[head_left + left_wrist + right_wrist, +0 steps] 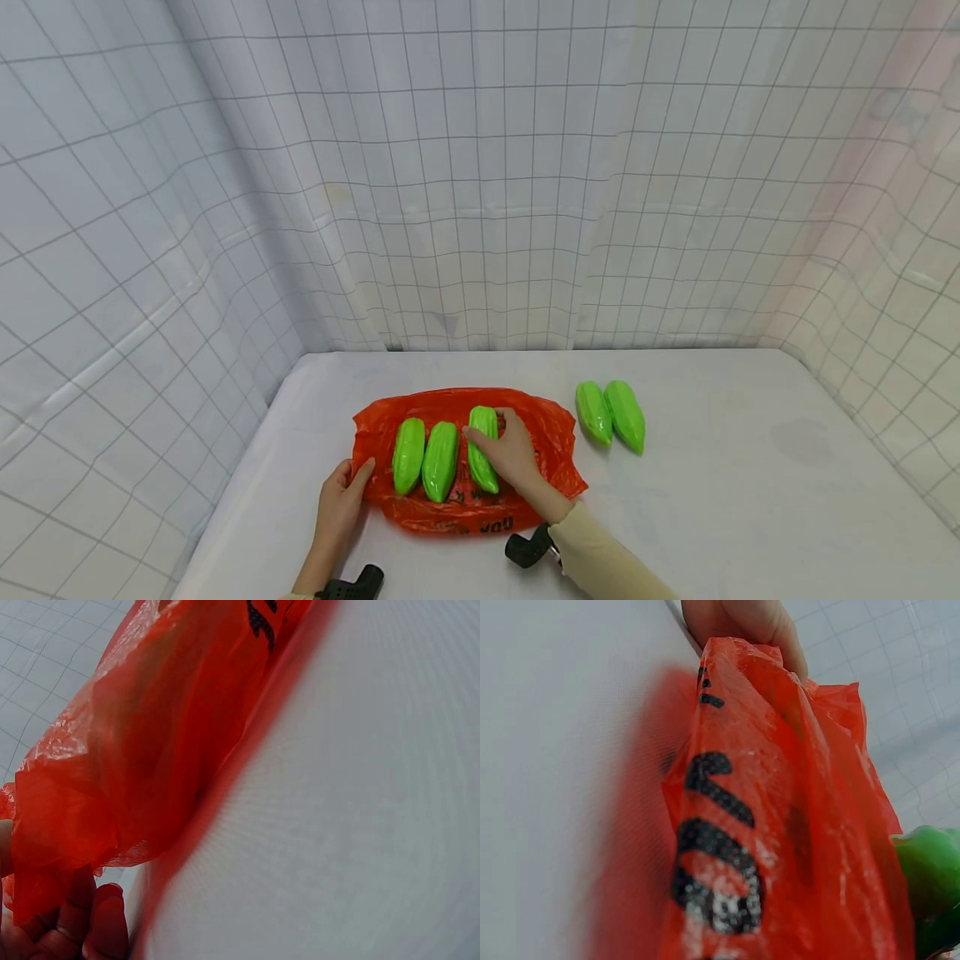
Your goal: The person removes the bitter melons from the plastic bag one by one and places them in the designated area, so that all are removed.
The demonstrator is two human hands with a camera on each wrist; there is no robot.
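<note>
A red plastic bag (480,521) with black lettering lies spread on the white table. Two long, glossy green ridged fruits, one at the left (408,457) and one in the middle (440,462), sit side by side on it. My right hand (513,452) grips a third green ridged fruit (482,450) over the bag, thumb on its near face. At the bag's left edge, my left hand (341,498) pinches the plastic between thumb and fingers. The left wrist view shows the fingers (105,922) under the red film (150,772). In the right wrist view, a green fruit (930,877) is partly cut off.
Two more green ridged fruits, a left one (593,412) and a right one (626,415), lie together on the white table (720,500) right of the bag. White gridded curtains (480,183) hang behind the table and at both sides. Black camera mounts (527,547) are on the wrists.
</note>
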